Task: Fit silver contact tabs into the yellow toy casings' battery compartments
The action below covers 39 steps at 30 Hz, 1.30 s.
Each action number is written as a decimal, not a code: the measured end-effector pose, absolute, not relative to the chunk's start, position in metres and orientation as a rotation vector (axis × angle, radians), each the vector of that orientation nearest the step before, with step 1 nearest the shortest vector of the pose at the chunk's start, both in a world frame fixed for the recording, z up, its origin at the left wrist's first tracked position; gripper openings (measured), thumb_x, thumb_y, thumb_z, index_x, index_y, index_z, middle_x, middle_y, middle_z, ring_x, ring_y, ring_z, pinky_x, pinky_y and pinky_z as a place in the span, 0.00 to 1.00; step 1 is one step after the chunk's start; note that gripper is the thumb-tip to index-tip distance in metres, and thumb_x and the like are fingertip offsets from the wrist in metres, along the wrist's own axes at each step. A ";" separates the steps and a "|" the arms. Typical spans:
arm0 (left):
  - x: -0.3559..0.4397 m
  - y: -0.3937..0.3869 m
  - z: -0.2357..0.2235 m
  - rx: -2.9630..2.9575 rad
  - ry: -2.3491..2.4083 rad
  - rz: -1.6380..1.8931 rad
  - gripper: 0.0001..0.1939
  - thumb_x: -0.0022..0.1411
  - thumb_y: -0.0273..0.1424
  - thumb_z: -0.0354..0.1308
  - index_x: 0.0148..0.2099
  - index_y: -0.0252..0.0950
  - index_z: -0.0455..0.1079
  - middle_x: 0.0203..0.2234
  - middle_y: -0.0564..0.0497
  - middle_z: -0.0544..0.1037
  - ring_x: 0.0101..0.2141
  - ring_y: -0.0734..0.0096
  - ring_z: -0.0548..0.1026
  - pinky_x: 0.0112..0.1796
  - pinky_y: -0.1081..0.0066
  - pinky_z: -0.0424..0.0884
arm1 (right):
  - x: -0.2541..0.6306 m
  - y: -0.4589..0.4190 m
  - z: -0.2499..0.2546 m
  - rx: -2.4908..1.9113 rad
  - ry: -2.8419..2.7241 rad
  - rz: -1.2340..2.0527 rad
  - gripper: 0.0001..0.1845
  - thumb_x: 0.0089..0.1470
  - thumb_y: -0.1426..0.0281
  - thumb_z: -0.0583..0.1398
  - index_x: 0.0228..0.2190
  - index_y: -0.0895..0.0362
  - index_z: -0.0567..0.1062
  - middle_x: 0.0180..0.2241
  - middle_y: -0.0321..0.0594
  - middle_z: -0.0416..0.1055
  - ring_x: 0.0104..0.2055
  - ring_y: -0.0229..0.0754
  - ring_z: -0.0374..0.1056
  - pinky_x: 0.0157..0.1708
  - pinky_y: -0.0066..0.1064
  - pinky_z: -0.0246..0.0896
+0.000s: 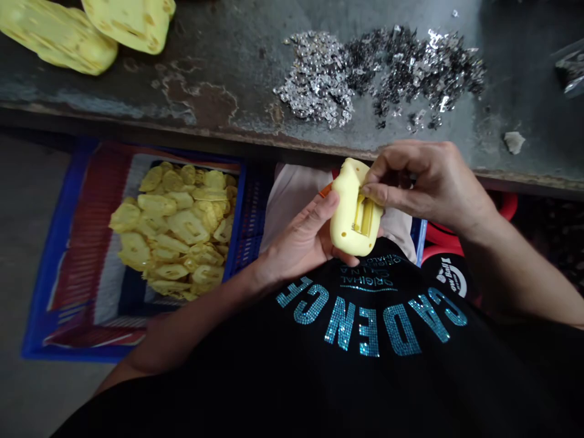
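A yellow plastic casing (345, 210) with an open battery compartment rests in my left hand (310, 234), tilted upright in front of my lap. The left thumb presses on its near side while the fingers wrap behind it. My right hand (420, 182) is closed in a pinch at the upper end of the compartment. Whatever sits between the right thumb and fingertips is hidden or too small to name. Small screw holes dot the casing's face. Past the hands, small shiny metal pieces (317, 79) lie heaped on the workbench, with a darker pile (415, 70) beside them.
The grey metal workbench (255, 67) has a worn front edge just beyond my hands. Yellow plastic shells (132, 21) lie at its far left. Below left stands a blue crate (50, 267) with many yellow parts (173, 231). A clear bag (572, 67) sits at the right.
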State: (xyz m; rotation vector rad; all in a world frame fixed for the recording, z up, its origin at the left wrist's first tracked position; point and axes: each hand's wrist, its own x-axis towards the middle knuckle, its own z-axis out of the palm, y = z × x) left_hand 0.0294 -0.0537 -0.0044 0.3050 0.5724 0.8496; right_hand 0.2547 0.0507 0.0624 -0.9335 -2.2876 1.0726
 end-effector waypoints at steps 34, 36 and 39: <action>0.002 -0.059 -0.009 0.587 0.937 1.308 0.29 0.59 0.48 0.89 0.55 0.36 0.94 0.39 0.46 0.90 0.37 0.68 0.81 0.42 0.70 0.75 | 0.202 0.059 0.007 -0.767 -2.191 0.637 0.24 0.69 0.64 0.71 0.64 0.48 0.79 0.56 0.48 0.84 0.50 0.54 0.82 0.41 0.43 0.83; -0.005 -0.059 -0.019 0.537 0.969 1.362 0.29 0.58 0.51 0.89 0.52 0.36 0.94 0.37 0.46 0.89 0.37 0.66 0.81 0.42 0.69 0.76 | 0.188 0.067 0.008 -0.744 -2.249 0.633 0.25 0.69 0.65 0.70 0.64 0.47 0.78 0.57 0.49 0.84 0.50 0.54 0.83 0.40 0.44 0.84; -0.015 -0.057 -0.034 0.426 1.005 1.469 0.31 0.55 0.56 0.89 0.46 0.35 0.93 0.35 0.45 0.89 0.36 0.64 0.82 0.41 0.68 0.78 | 0.162 0.080 0.008 -0.694 -2.302 0.622 0.24 0.68 0.65 0.69 0.64 0.48 0.78 0.58 0.50 0.83 0.53 0.57 0.83 0.41 0.46 0.85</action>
